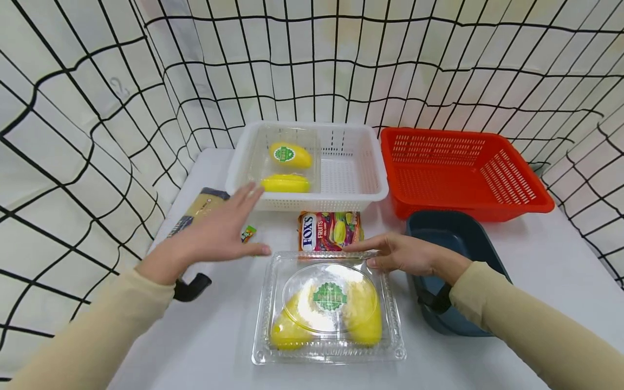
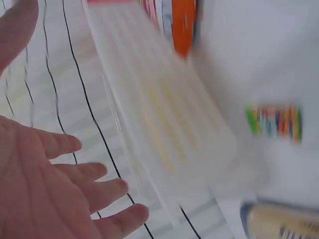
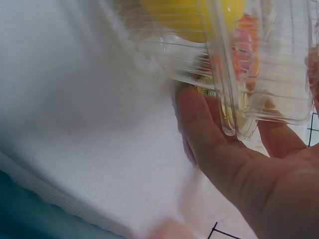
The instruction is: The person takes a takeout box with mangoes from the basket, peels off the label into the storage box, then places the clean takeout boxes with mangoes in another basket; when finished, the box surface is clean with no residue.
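In front of me on the table is a clear plastic clamshell box (image 1: 312, 352) with a green round label (image 1: 330, 296) and yellow mango-shaped fruit (image 1: 363, 314) inside. My right hand (image 1: 407, 253) is at its far right corner. In the right wrist view the box's corner (image 3: 234, 122) sits between the thumb and fingers of that hand. My left hand (image 1: 214, 230) hovers left of the box with fingers spread, holding nothing. A small wrapped candy (image 1: 248, 234) and a tan-and-navy packet (image 1: 207, 203), partly hidden by the left hand, lie near it.
A white basket (image 1: 307, 205) at the back holds a second clear box with yellow fruit (image 1: 291, 155). Right of it stands a red basket (image 1: 468, 203), then a dark blue bin (image 1: 468, 233) nearer me. A Fox's candy bag (image 1: 329, 231) lies behind the box. Black netting (image 1: 312, 59) surrounds the table.
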`<action>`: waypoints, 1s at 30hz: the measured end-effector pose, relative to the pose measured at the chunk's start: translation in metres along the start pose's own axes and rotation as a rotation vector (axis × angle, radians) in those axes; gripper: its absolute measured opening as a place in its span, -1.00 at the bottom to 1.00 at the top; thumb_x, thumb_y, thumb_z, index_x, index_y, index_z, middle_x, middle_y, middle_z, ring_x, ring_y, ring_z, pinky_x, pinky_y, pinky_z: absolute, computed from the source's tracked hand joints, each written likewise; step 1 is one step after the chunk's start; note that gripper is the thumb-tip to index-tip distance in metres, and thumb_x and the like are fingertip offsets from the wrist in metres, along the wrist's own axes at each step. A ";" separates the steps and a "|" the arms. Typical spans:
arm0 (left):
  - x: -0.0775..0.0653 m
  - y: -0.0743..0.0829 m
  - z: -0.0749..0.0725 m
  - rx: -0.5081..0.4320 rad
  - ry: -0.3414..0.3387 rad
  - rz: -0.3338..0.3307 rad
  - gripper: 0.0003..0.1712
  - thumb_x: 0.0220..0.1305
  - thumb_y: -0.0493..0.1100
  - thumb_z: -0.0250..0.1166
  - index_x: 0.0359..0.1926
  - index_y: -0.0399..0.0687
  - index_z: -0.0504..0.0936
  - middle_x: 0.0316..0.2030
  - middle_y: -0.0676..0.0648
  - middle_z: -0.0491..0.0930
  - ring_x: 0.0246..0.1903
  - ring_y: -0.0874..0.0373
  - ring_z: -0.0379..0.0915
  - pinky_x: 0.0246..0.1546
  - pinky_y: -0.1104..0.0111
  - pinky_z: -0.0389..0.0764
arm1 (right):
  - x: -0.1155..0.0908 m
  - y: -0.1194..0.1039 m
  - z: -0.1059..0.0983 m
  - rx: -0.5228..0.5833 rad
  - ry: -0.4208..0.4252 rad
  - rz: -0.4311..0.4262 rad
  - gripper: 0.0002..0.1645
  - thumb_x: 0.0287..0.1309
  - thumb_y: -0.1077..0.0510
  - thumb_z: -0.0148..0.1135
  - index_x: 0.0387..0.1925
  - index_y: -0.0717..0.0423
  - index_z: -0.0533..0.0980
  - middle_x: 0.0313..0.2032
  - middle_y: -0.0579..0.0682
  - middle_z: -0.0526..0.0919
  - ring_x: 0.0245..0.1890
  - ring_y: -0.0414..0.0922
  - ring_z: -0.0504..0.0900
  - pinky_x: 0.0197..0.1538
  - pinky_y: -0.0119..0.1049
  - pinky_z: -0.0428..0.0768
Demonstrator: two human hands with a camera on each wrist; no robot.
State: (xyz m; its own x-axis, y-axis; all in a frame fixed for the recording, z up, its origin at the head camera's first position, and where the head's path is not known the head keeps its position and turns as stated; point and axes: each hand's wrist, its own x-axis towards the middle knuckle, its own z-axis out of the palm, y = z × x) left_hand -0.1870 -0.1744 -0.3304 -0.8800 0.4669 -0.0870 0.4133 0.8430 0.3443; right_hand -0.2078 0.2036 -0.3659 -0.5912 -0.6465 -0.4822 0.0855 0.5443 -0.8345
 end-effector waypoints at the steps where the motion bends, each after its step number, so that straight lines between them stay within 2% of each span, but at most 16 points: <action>1: -0.008 0.009 0.007 0.013 -0.007 0.039 0.42 0.13 0.43 0.40 0.63 -0.25 -0.18 0.62 -0.38 -0.25 0.57 -0.40 -0.16 0.48 -0.25 0.12 | -0.001 -0.001 0.000 -0.019 0.005 -0.010 -0.42 0.42 0.15 0.20 0.43 -0.18 0.45 0.49 0.08 0.34 0.47 0.13 0.24 0.39 0.16 0.46; 4: -0.026 0.031 0.031 0.013 -0.051 0.127 0.47 0.04 0.52 0.38 0.62 -0.27 -0.10 0.61 -0.37 -0.13 0.57 -0.37 -0.12 0.48 -0.24 0.14 | -0.003 -0.003 0.002 -0.090 0.029 -0.045 -0.42 0.43 0.14 0.18 0.43 -0.19 0.45 0.48 0.09 0.37 0.48 0.16 0.25 0.39 0.20 0.44; 6: -0.033 0.041 0.045 0.002 -0.075 0.156 0.51 -0.04 0.58 0.38 0.62 -0.25 -0.08 0.61 -0.34 -0.09 0.58 -0.35 -0.13 0.48 -0.27 0.14 | -0.005 -0.004 0.004 -0.156 0.052 -0.082 -0.43 0.44 0.13 0.17 0.43 -0.19 0.45 0.46 0.09 0.40 0.46 0.18 0.29 0.38 0.21 0.46; 11: -0.040 0.052 0.064 -0.029 -0.110 0.137 0.60 -0.18 0.64 0.41 0.63 -0.19 -0.05 0.64 -0.27 -0.15 0.61 -0.27 -0.21 0.48 -0.29 0.09 | -0.009 -0.008 0.014 -0.344 0.131 -0.185 -0.45 0.47 0.17 0.13 0.43 -0.14 0.45 0.42 0.12 0.45 0.42 0.19 0.38 0.36 0.20 0.49; 13: -0.041 0.054 0.067 -0.038 -0.123 0.119 0.62 -0.21 0.65 0.41 0.63 -0.18 -0.07 0.64 -0.27 -0.18 0.62 -0.27 -0.22 0.48 -0.30 0.08 | -0.013 -0.009 0.020 -0.432 0.166 -0.215 -0.42 0.46 0.13 0.15 0.45 -0.10 0.41 0.45 0.17 0.40 0.43 0.21 0.35 0.35 0.22 0.48; 15: -0.042 0.055 0.068 -0.044 -0.133 0.105 0.64 -0.23 0.66 0.41 0.64 -0.18 -0.09 0.64 -0.28 -0.20 0.62 -0.27 -0.23 0.49 -0.30 0.07 | -0.020 -0.010 0.027 -0.527 0.206 -0.229 -0.34 0.43 0.01 0.20 0.49 -0.06 0.36 0.47 0.21 0.33 0.44 0.25 0.30 0.35 0.26 0.46; 17: -0.041 0.056 0.067 -0.043 -0.139 0.103 0.65 -0.22 0.67 0.41 0.64 -0.18 -0.11 0.64 -0.29 -0.21 0.62 -0.28 -0.24 0.49 -0.30 0.07 | -0.028 -0.009 0.036 -0.622 0.248 -0.248 -0.16 0.34 -0.15 0.28 0.54 -0.02 0.28 0.50 0.25 0.26 0.45 0.28 0.26 0.34 0.32 0.43; 21: -0.039 0.057 0.065 -0.026 -0.152 0.116 0.65 -0.20 0.67 0.39 0.63 -0.21 -0.12 0.64 -0.29 -0.25 0.61 -0.31 -0.26 0.48 -0.31 0.07 | -0.046 -0.001 0.055 -0.765 0.323 -0.278 0.25 0.03 -0.45 0.39 0.59 0.04 0.15 0.54 0.24 0.14 0.49 0.29 0.18 0.35 0.43 0.35; 25: -0.037 0.057 0.062 -0.002 -0.167 0.129 0.63 -0.17 0.68 0.37 0.62 -0.25 -0.10 0.64 -0.28 -0.27 0.61 -0.33 -0.26 0.47 -0.32 0.08 | -0.053 0.008 0.068 -0.868 0.374 -0.281 0.51 -0.20 -0.61 0.40 0.60 0.12 0.08 0.59 0.22 0.03 0.54 0.29 0.12 0.37 0.44 0.30; 30: -0.034 0.061 0.059 0.003 -0.189 0.124 0.62 -0.15 0.61 0.43 0.61 -0.31 -0.10 0.64 -0.29 -0.28 0.60 -0.37 -0.27 0.47 -0.31 0.10 | -0.051 0.011 0.072 -0.903 0.372 -0.240 0.64 -0.30 -0.65 0.42 0.61 0.19 0.01 0.62 0.22 -0.06 0.59 0.27 0.02 0.43 0.41 0.23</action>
State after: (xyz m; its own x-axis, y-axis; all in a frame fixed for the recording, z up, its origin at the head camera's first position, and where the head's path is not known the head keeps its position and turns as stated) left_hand -0.1181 -0.1234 -0.3620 -0.7630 0.6087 -0.2175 0.5168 0.7766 0.3604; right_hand -0.1192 0.2037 -0.3698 -0.7390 -0.6683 -0.0855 -0.6178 0.7228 -0.3095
